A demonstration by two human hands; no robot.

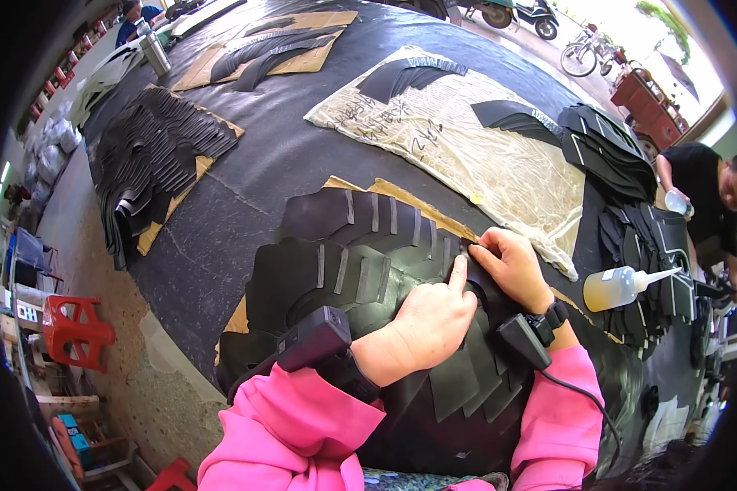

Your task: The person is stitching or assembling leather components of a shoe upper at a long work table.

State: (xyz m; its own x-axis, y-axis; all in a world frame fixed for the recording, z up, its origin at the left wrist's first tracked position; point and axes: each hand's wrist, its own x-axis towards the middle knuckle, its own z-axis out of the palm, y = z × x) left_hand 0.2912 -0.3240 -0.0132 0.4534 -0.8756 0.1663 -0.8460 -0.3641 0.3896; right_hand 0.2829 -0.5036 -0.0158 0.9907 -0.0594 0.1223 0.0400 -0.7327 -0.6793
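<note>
Overlapping black leather-like pieces (303, 270) with short grey strips lie fanned out in front of me. My left hand (430, 323) rests over them, index finger stretched out with its tip on the end of a piece; its other fingers are curled and partly hidden. Just beyond that fingertip, my right hand (509, 266) is closed, thumb and index finger pinched at the far right edge of the same black piece. More plain black pieces (463, 380) lie fanned below my hands. Brown cardboard (422, 209) shows under the far edge of the pieces.
A squeeze bottle (610, 289) of yellowish liquid stands right of my right hand. More black pieces lie on cardboard (205, 168) at left, on a whitish sack (458, 155) and in piles (606, 151) at right. A person (708, 188) bends at far right; a red stool (75, 327) stands left.
</note>
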